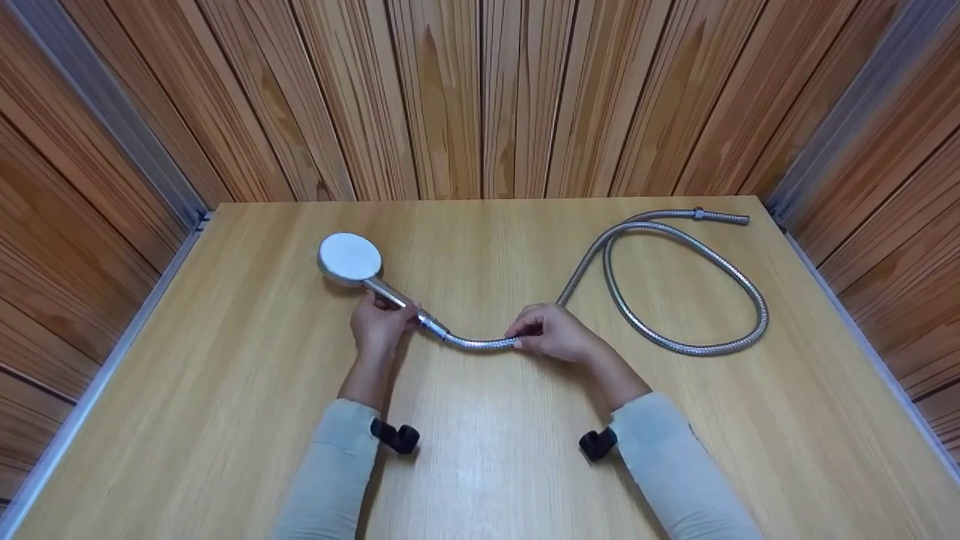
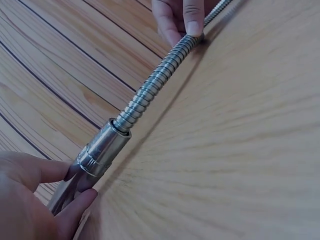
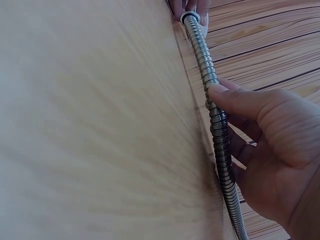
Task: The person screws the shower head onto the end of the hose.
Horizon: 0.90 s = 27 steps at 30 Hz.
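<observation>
A shower head point(image 1: 350, 257) with a round white face and a chrome handle point(image 1: 388, 293) is at the left of the table. My left hand point(image 1: 377, 324) grips that handle between thumb and fingers, close to the metal connector point(image 2: 101, 146) where the hose joins. From there a ribbed metal shower hose point(image 1: 480, 345) runs right. My right hand point(image 1: 556, 334) pinches the hose a short way from the connector, thumb on one side and fingers on the other, as the right wrist view shows. Part of the hose behind the right hand is hidden in the head view.
Beyond my right hand the rest of the hose lies in a large loop point(image 1: 761, 307) on the table's right side. Its free end, with a small nut point(image 1: 699, 214), lies near the back edge. Wood-panelled walls point(image 1: 480, 97) enclose the wooden table point(image 1: 480, 465) at back and sides.
</observation>
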{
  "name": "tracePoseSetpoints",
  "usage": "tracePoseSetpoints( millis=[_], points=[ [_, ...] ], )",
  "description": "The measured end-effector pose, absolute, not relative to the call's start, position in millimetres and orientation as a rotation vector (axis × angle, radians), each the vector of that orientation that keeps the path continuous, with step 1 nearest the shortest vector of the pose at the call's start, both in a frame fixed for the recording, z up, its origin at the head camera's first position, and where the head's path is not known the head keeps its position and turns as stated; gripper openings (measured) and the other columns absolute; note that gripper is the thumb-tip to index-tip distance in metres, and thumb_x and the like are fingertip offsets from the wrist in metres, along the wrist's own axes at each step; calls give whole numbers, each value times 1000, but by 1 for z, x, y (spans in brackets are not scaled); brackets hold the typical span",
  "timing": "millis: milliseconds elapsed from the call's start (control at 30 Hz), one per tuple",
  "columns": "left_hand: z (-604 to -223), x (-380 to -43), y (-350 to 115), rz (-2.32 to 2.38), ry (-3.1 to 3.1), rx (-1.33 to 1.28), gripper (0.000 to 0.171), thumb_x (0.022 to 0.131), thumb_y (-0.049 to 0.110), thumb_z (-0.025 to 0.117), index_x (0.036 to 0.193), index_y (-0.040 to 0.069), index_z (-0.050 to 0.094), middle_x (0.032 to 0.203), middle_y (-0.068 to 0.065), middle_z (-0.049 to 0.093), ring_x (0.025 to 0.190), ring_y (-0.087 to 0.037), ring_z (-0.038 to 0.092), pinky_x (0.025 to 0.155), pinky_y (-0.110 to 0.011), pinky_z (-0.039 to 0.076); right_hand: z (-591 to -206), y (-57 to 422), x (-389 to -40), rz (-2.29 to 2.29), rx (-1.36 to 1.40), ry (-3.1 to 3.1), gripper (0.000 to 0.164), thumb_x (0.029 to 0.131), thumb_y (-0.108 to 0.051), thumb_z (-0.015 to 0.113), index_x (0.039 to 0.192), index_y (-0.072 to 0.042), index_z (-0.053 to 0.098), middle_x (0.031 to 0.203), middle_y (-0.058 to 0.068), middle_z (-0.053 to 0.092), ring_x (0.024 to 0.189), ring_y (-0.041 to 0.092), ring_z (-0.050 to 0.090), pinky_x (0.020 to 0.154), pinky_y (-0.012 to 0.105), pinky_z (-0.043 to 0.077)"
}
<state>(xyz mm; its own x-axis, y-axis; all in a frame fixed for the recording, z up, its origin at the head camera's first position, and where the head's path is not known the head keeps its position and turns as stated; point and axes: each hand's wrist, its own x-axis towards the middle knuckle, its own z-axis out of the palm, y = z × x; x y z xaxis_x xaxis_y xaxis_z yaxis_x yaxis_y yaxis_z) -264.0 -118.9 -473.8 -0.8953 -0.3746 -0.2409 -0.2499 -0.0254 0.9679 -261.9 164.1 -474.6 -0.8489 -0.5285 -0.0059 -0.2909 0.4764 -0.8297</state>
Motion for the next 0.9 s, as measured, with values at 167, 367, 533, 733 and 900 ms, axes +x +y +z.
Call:
tracePoseSetpoints(
  millis=[167, 367, 533, 733, 900],
  points=[
    [-476, -264, -119, -1787, -2319, 613, 47, 80, 5, 79, 123, 0, 59, 113, -14, 63, 103, -25, 64, 82, -33, 56, -474, 165, -260, -1306, -721, 2469, 16, 85, 1, 72, 96, -11, 77, 93, -3, 67, 92, 17, 58, 83, 32, 47],
    [-478, -264, -120, -1567, -2418, 516, 46, 79, 11, 82, 119, -2, 64, 102, -11, 64, 90, -20, 61, 73, -30, 54, -473, 165, -258, -1275, -710, 2521, 17, 84, 2, 73, 96, -9, 77, 92, -1, 67, 91, 18, 58, 81, 33, 48],
    [-476, -261, -123, -1493, -2453, 491, 45, 76, 11, 84, 115, -1, 67, 99, -12, 59, 86, -22, 53, 68, -32, 47, -471, 166, -255, -1269, -716, 2536, 16, 83, 2, 74, 96, -7, 76, 92, 1, 67, 90, 19, 60, 79, 31, 49],
    [-472, -259, -125, -1532, -2491, 456, 54, 76, 8, 84, 124, -2, 62, 116, -15, 59, 107, -27, 57, 89, -36, 52, -469, 168, -253, -1301, -718, 2525, 17, 81, 3, 75, 97, -3, 74, 95, 3, 68, 91, 19, 62, 79, 30, 53],
    [-467, -256, -126, -1552, -2535, 416, 61, 78, 4, 81, 133, -3, 55, 121, -16, 55, 111, -28, 55, 92, -36, 51, -468, 170, -251, -1300, -719, 2534, 18, 82, 2, 74, 99, -2, 73, 98, 3, 67, 92, 20, 62, 84, 35, 53]
  ],
)
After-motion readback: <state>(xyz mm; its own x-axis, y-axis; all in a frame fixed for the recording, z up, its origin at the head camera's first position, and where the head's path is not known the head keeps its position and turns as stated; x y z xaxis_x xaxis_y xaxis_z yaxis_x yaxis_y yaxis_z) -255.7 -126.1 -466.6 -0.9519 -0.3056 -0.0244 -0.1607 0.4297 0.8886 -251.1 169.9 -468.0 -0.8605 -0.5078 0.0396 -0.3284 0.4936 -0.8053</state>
